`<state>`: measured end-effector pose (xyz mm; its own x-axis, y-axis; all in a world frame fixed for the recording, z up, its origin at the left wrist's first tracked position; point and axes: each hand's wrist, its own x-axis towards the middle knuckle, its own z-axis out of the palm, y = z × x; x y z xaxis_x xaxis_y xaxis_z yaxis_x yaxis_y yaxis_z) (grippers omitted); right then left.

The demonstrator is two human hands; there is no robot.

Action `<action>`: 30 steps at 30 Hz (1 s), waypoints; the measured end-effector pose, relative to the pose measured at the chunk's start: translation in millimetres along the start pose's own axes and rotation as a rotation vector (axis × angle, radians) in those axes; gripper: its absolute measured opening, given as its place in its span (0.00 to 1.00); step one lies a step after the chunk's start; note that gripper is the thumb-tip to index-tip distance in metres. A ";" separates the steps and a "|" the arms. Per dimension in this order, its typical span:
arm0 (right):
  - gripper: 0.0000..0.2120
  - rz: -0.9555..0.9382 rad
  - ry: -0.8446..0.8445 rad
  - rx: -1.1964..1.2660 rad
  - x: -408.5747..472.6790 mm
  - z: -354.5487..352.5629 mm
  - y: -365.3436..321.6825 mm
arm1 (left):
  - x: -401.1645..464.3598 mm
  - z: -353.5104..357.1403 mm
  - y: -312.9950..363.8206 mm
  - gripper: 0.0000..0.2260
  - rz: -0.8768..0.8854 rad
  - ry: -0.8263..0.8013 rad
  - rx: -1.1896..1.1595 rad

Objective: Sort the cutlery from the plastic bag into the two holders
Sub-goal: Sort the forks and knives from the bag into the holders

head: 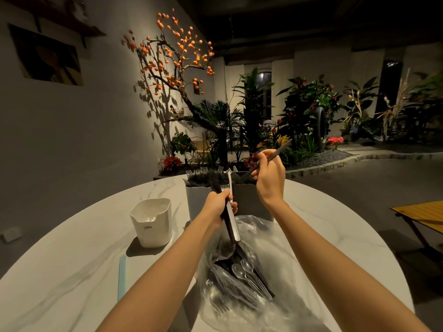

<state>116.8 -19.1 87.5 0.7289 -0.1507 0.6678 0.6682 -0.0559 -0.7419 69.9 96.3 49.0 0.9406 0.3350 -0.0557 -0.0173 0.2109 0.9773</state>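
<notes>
Left hand (pixel 217 203) grips a bundle of forks (pixel 221 200) above the plastic bag (pixel 271 271), right hand (pixel 269 178) pinches one dark utensil (pixel 275 154) over the grey holder (pixel 247 200), beside the white holder (pixel 197 200).

Bundle of cutlery (pixel 229 212) gripped in the left hand (pixel 217 204): count not determinable, pieces overlap. The working end of the dark utensil (pixel 275 153) pinched by the right hand (pixel 269 180) is hidden inside the dark holder (pixel 249 202). Contents of the plastic bag (pixel 271 267) are blurred behind film, possibly forks. Table (pixel 72 271) is cut off at the bottom edge.
</notes>
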 end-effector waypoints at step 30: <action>0.13 -0.206 -0.206 -0.392 -15.8 12.1 28.8 | -4.6 -13.5 -4.0 0.27 -0.048 -0.395 -0.294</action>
<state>126.4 -6.4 56.3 0.6283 0.0987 0.7717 0.7239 -0.4375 -0.5334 61.0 106.3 42.5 0.9983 -0.0432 0.0380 -0.0122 0.4870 0.8733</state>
